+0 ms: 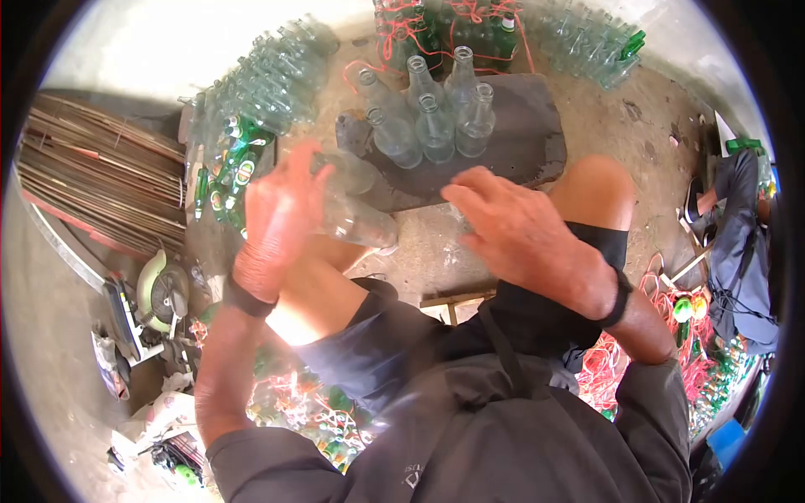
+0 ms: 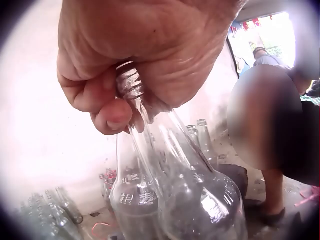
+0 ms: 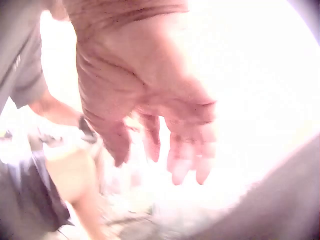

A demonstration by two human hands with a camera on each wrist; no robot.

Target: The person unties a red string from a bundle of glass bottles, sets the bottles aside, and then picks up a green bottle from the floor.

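My left hand (image 1: pixel 281 201) grips two clear glass bottles by their necks, its fingers curled round them in the left wrist view. One bottle (image 2: pixel 205 205) overlaps the other bottle (image 2: pixel 132 200), which bears raised lettering. They hang tilted beside my left knee in the head view. My right hand (image 1: pixel 520 222) is held over the space before my right knee, fingers loosely spread and holding nothing; its palm shows in the right wrist view. Ahead, several clear glass bottles (image 1: pixel 436 130) stand upright in a cluster on a dark, wet-marked board (image 1: pixel 528 126).
Rows of clear bottles (image 1: pixel 268 75) line the wall at the left, near green bottles (image 1: pixel 243 172). Bottles bundled with red twine (image 1: pixel 402 25) stand behind the board. Stacked rods (image 1: pixel 101 168) lie far left. Tangled red twine (image 1: pixel 604 369) and another person's leg (image 1: pixel 738 243) are at right.
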